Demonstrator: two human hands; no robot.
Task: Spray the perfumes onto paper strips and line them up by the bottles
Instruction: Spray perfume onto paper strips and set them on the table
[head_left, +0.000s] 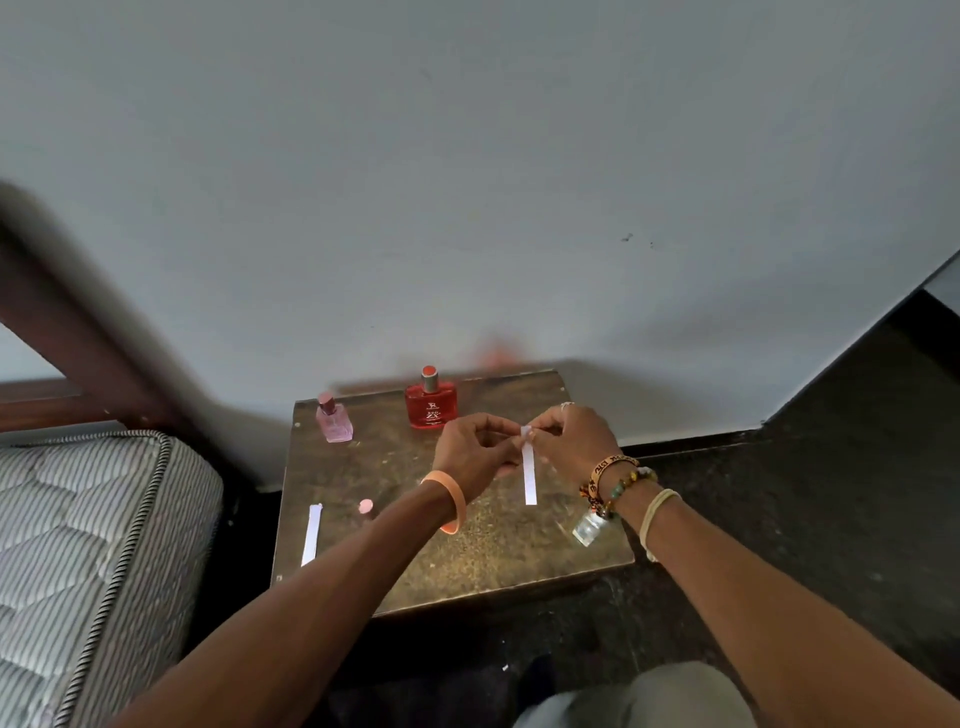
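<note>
A white paper strip (529, 475) hangs upright above the small table (467, 561). My right hand (574, 436) pinches its top end. My left hand (475, 449) is close beside it with curled fingers near the strip's upper part; whether it grips the strip I cannot tell. A red perfume bottle (431, 405) stands at the back of the table, just behind my left hand. A pink bottle (333, 420) stands at the back left. A second white strip (311, 535) lies flat near the front left.
A small pink cap (365, 506) sits next to the flat strip. A clear glass cap or small bottle (589, 527) lies at the table's right edge under my right wrist. A mattress (88, 561) is to the left, a wall behind, dark floor around.
</note>
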